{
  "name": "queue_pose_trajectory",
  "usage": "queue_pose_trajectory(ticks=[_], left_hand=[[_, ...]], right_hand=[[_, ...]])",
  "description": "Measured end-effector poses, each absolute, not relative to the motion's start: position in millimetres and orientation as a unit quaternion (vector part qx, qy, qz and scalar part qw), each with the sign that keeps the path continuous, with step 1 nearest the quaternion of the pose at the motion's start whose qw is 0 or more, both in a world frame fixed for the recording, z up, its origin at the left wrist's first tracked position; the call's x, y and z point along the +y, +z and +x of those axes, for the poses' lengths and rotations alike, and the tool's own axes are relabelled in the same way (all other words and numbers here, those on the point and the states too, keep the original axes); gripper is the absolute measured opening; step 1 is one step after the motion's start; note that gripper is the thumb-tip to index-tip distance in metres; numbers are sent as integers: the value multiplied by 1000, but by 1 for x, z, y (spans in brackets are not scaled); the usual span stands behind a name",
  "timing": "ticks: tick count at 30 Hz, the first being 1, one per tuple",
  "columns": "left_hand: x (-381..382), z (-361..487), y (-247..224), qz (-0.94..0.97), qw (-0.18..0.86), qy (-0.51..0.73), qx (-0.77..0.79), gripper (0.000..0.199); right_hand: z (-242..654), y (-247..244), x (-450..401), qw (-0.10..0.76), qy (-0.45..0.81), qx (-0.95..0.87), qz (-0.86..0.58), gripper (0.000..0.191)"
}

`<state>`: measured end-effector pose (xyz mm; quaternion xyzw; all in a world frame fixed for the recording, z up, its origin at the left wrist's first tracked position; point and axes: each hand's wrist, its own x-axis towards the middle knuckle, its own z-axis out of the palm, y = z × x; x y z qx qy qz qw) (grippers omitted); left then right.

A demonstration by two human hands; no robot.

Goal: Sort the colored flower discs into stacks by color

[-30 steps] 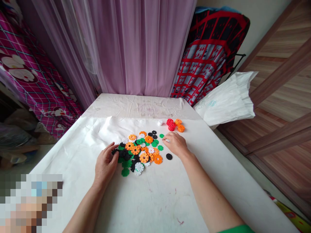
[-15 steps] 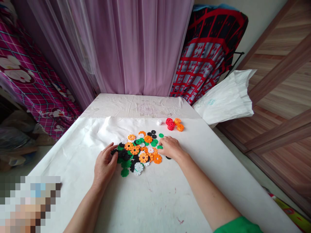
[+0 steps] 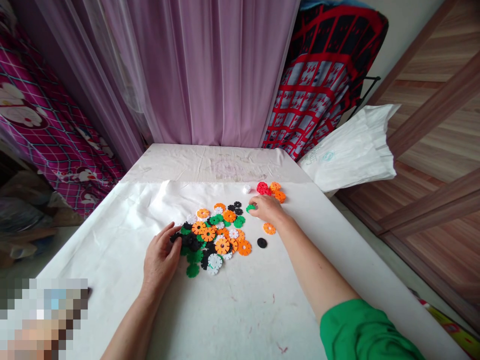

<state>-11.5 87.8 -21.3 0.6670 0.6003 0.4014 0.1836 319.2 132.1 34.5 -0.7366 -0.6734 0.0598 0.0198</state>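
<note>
A loose pile of flower-shaped interlocking discs (image 3: pixel 208 233) in orange, green, black and white lies mid-table. My left hand (image 3: pixel 162 257) rests at its left edge, fingers and thumb apart, touching black discs (image 3: pixel 192 241). Beyond the pile to the right, my right hand (image 3: pixel 265 208) pinches a green disc (image 3: pixel 251 207) at its fingertips; whether a second lies under it is hidden. Close behind that hand sit red discs (image 3: pixel 263 188) bunched together and orange stacks (image 3: pixel 279 196). An orange disc (image 3: pixel 269 228) and a black disc (image 3: pixel 261 243) lie apart, right of the pile.
A small white stack (image 3: pixel 246 189) stands near the red discs. The white cloth (image 3: pixel 161 200) is wrinkled at the table's left. A white bag (image 3: pixel 352 150) leans by the right edge. Purple curtains (image 3: pixel 221 75) hang behind, and a pixelated patch covers the lower left.
My right hand has moved away from the pile toward the red discs, onto the green disc there. An orange disc and the whole black disc now show. My left hand stays nearly still.
</note>
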Motion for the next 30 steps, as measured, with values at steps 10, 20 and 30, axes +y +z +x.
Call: queue_pose_trajectory(ticks=[10,20,30], left_hand=[[89,-12,-23,668,180,395,605,32],[88,-12,-21,667,183,392,606,34],[89,-11,-21,670,183,397,600,33]], right_hand=[[319,26,133,19,62,-687,-724,25],[319,29,132,19,74,-682,-728,32],[263,35,92,23,67,-681,-729,19]])
